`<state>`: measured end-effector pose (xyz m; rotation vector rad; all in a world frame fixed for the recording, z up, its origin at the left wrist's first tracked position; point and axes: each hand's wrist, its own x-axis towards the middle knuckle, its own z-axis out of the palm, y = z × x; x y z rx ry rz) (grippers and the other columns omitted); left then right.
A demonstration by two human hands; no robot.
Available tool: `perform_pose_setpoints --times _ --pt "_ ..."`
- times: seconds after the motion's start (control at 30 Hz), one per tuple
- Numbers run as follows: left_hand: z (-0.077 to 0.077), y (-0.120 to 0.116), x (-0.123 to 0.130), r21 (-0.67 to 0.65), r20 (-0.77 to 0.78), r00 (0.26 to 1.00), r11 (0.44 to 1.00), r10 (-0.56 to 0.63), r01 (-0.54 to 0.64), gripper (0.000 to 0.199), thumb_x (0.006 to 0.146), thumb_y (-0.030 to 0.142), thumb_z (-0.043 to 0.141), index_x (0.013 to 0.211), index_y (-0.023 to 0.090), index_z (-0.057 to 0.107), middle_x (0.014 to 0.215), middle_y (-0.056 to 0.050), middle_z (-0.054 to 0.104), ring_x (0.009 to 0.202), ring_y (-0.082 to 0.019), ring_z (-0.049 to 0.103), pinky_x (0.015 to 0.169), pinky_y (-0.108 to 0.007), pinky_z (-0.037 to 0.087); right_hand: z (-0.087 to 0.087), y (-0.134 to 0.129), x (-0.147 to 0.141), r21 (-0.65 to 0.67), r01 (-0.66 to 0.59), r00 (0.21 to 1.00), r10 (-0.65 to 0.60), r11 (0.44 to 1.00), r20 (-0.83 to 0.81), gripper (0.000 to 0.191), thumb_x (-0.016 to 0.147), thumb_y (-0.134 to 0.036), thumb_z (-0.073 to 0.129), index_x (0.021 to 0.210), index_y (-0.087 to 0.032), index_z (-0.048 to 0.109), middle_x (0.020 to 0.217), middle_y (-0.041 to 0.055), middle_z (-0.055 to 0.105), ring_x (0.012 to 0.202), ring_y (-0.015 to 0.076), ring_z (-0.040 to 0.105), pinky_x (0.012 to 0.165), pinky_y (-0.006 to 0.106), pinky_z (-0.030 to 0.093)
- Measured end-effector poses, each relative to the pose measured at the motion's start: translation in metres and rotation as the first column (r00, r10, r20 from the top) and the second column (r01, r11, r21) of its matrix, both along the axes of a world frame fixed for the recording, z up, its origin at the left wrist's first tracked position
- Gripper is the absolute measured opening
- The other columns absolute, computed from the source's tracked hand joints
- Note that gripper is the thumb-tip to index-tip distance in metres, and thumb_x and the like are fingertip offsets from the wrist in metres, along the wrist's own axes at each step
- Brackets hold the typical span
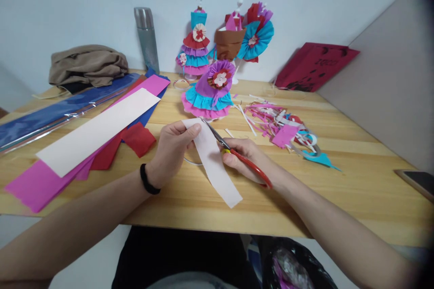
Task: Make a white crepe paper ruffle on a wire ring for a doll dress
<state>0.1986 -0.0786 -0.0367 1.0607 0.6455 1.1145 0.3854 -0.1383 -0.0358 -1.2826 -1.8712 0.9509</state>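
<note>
Between thumb and fingers, my left hand (174, 144) pinches the top end of a white paper strip (217, 167), which hangs down over the table's near part. Red-handled scissors (246, 162) are gripped in my right hand (249, 156). Their blades point up and left along the strip's right edge, close to its top. Whether the blades are cutting into the paper I cannot tell. Just beyond my hands stands a small paper dress (210, 90) in purple, blue and pink with a flower on it.
Crepe paper sheets in white (101, 131) and pink (37, 185) lie at left, near a red piece (139, 139). Paper scraps (271, 119) are heaped at right. Behind stand a flask (147, 40), a tiered dress (196, 49) and a red bag (315, 67). A phone (417, 180) lies far right.
</note>
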Motion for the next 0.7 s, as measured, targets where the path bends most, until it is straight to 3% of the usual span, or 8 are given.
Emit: perform_pose_setpoints --times 0.33,0.53,0.63,0.7 --pt "0.002 -0.001 0.000 -0.003 0.015 1.000 1.000 -0.010 0.010 0.017 0.069 0.029 0.077 0.070 0.012 0.073 0.063 -0.003 0.069 0.055 -0.011 0.059 0.054 -0.021 0.046 -0.004 0.003 0.001 -0.002 -0.001 1.000 0.001 1.000 -0.001 0.044 0.081 -0.058 0.059 0.066 -0.017 0.052 0.061 -0.0032 0.037 0.058 0.0098 0.034 0.052 0.024 0.026" --pt "0.008 0.001 -0.001 -0.063 0.089 0.995 0.997 -0.032 0.037 0.018 0.068 0.028 0.077 0.068 0.011 0.071 0.062 -0.004 0.069 0.056 -0.012 0.062 0.058 -0.022 0.050 0.015 -0.001 0.008 -0.065 0.005 1.000 -0.006 0.998 -0.015 0.047 0.081 -0.062 0.054 0.079 -0.016 0.058 0.057 -0.0044 0.038 0.050 0.0087 0.031 0.047 0.024 0.025" --pt "0.012 0.004 -0.005 -0.089 0.113 0.993 0.996 -0.014 0.025 0.018 0.069 0.027 0.076 0.074 0.011 0.070 0.067 -0.005 0.070 0.061 -0.015 0.066 0.064 -0.025 0.052 0.025 0.001 0.028 -0.065 0.093 0.973 -0.077 0.994 0.219 0.045 0.075 -0.062 0.061 0.076 -0.017 0.059 0.058 -0.0035 0.041 0.050 0.0097 0.034 0.047 0.024 0.026" --pt "0.014 0.007 -0.009 -0.100 0.125 0.992 0.995 -0.002 0.014 0.018 0.071 0.028 0.075 0.074 0.011 0.068 0.068 -0.005 0.071 0.062 -0.015 0.066 0.064 -0.026 0.052 0.026 0.005 0.040 -0.062 0.204 0.870 -0.152 0.977 0.469 0.041 0.072 -0.059 0.065 0.078 -0.018 0.061 0.061 -0.0004 0.051 0.054 0.0133 0.045 0.050 0.026 0.030"
